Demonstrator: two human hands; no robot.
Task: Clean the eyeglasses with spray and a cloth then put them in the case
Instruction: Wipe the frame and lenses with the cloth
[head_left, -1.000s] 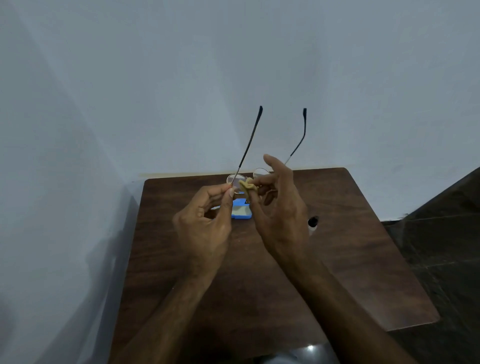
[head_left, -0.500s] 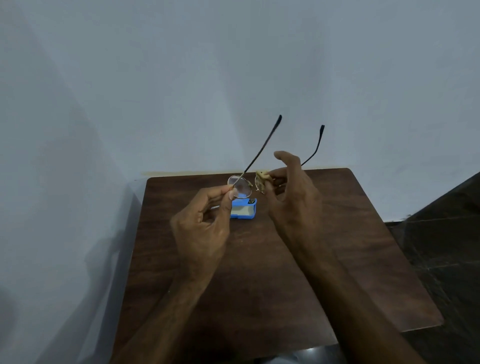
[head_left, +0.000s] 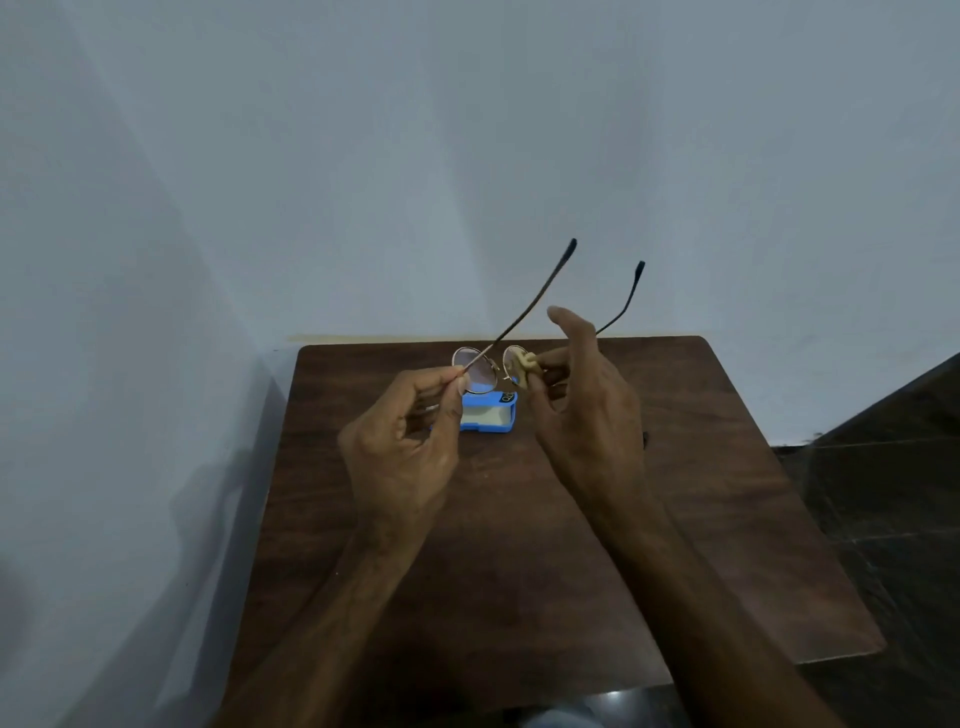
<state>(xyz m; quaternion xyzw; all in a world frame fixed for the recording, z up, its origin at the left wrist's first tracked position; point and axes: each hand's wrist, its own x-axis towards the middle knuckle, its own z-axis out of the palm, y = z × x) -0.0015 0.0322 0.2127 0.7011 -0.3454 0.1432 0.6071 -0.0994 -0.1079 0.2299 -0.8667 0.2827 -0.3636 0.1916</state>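
Thin-framed eyeglasses (head_left: 475, 370) with round lenses are held up over the table, their temple arms pointing up and away. My left hand (head_left: 402, 449) pinches the frame at the left hinge. My right hand (head_left: 582, 410) pinches a small yellowish cloth (head_left: 525, 366) against the right lens, with the index finger raised. An open blue case (head_left: 488, 415) with a pale lining lies on the table just behind and below the glasses. The spray bottle is mostly hidden behind my right hand.
The brown wooden table (head_left: 519, 545) stands in a corner against pale walls (head_left: 363, 156). A dark tiled floor (head_left: 893, 493) lies to the right of the table.
The glasses have tilted so their temple arms lean more to the right. My right hand with the cloth has shifted from the bridge to the right lens.
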